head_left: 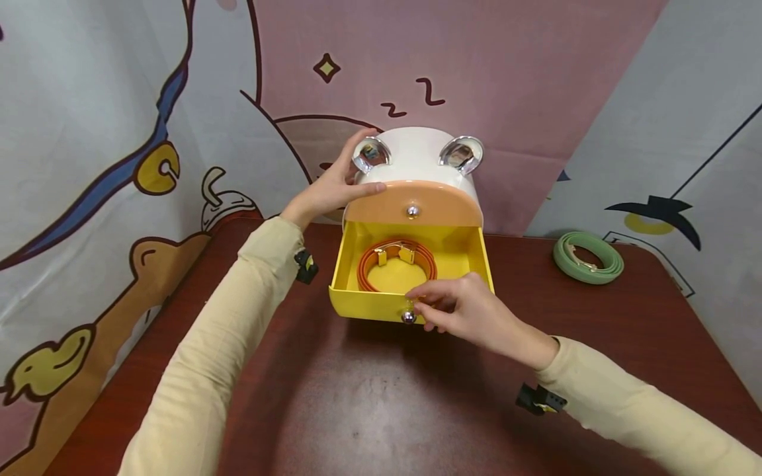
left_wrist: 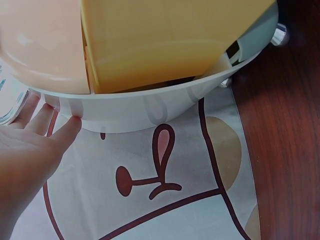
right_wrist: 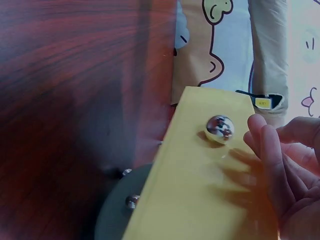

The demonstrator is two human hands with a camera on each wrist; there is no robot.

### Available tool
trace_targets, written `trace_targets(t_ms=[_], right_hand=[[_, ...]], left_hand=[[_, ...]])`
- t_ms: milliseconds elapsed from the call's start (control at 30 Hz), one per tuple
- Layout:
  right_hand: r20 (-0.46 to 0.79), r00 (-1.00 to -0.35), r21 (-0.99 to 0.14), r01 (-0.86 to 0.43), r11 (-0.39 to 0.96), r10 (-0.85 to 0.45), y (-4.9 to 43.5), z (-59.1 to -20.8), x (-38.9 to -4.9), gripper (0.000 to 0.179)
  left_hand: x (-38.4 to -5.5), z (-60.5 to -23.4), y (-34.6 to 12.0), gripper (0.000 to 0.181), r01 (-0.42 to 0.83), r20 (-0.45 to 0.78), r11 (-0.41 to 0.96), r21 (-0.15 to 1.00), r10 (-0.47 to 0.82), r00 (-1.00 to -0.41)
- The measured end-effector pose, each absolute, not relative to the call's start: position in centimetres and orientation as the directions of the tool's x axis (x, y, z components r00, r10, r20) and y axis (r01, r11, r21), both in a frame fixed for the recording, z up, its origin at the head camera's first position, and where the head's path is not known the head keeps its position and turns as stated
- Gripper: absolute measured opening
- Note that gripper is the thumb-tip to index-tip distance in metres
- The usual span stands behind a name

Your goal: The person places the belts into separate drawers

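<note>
A white drawer cabinet [head_left: 417, 149] with silver ear-like rings stands at the back. Its yellow drawer [head_left: 363, 304] is pulled out, with a coiled orange belt [head_left: 430, 264] inside. Above it, the peach drawer [head_left: 449, 201] is closed. My left hand [head_left: 330, 192] steadies the cabinet's left side, fingers along the white wall and thumb reaching across the peach front. My right hand [head_left: 476, 314] is at the yellow drawer's front, beside its silver knob [right_wrist: 220, 129]. In the right wrist view its fingertips [right_wrist: 257, 125] are apart from the knob, close to the drawer's upper edge.
A coiled green belt [head_left: 601, 272] with a gold buckle lies on the dark red table [head_left: 369, 410], right of the cabinet. Below the yellow drawer, a green drawer [right_wrist: 115, 212] shows in the right wrist view. A cartoon-printed cloth [head_left: 506, 79] hangs close behind.
</note>
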State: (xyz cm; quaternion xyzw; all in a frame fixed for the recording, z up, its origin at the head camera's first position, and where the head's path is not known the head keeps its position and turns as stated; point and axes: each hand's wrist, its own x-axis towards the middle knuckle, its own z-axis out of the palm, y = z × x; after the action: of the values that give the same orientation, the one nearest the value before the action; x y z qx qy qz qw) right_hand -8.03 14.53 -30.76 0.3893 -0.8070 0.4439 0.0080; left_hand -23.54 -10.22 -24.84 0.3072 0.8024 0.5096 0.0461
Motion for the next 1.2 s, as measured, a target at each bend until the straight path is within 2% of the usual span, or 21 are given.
trace_targets(t_ms=[133,433,600,900,1200], right_hand=[[0.388,-0.694,-0.702,-0.649,0.293,-0.607,14.4,-31.3,-7.7,0.018],[0.346,-0.768,-0.75,-0.572,0.332,-0.54,13.9,-32.7,-6.7,0.017],[0.391,-0.785,-0.74,-0.578,0.343,-0.48,13.5,-34.1,-6.4,0.017],[0.612,-0.693,-0.56,-0.72,0.41,-0.382,12.9,-37.1,-6.1,0.028],[0.718,-0.613,-0.505,-0.785,0.359,-0.331,12.3,-38.5,-6.5,0.034]], left_hand=[[-22.5,-23.8,-10.0,0.087,0.435,0.228,0.286,0.854,0.545,-0.807],[-22.7,-23.8,-10.0,0.087,0.436,0.228,0.286,0.853,0.548,-0.805],[-22.7,-23.9,-10.0,0.087,0.441,0.233,0.286,0.851,0.547,-0.804],[-22.6,-23.9,-9.9,0.088,0.43,0.222,0.29,0.855,0.544,-0.809],[-22.7,-24.1,-10.1,0.088,0.42,0.224,0.265,0.868,0.546,-0.807]])
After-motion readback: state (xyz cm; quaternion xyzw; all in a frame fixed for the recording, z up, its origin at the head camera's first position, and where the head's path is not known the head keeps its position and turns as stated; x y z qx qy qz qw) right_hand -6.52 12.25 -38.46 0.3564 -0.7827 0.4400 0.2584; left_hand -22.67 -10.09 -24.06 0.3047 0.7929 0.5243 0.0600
